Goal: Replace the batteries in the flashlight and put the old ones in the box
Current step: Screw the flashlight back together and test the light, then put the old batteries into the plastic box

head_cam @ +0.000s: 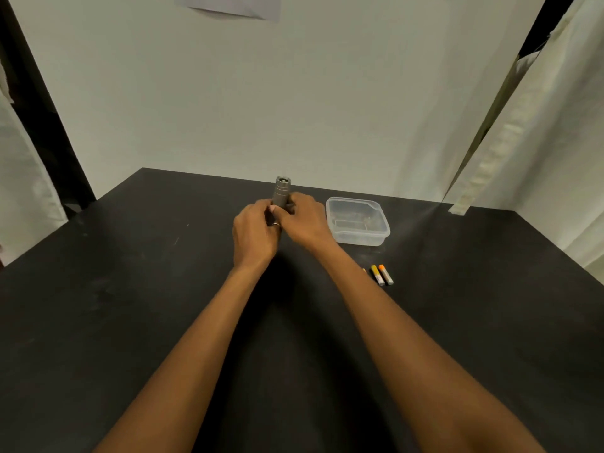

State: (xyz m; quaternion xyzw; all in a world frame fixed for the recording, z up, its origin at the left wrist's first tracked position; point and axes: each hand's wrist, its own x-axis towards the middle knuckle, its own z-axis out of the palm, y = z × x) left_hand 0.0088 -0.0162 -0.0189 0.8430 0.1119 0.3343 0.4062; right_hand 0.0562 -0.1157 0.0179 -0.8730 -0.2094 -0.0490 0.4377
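A grey metal flashlight (pixel 281 191) points away from me above the middle of the black table (pixel 130 305). My left hand (pixel 255 233) wraps its near end from the left. My right hand (pixel 302 220) grips the body from the right, fingers touching the left hand. The part inside my hands is hidden. A clear plastic box (pixel 359 221) without a lid stands just right of my right hand. Two batteries (pixel 381 274), one yellow-tipped and one orange-tipped, lie side by side on the table nearer to me. The tip of a third battery (pixel 363 270) shows beside my right forearm.
A pale wall rises behind the table's far edge. White cloth (pixel 523 158) hangs along the right side, and more hangs at the left. A dark post (pixel 42 125) stands at the far left.
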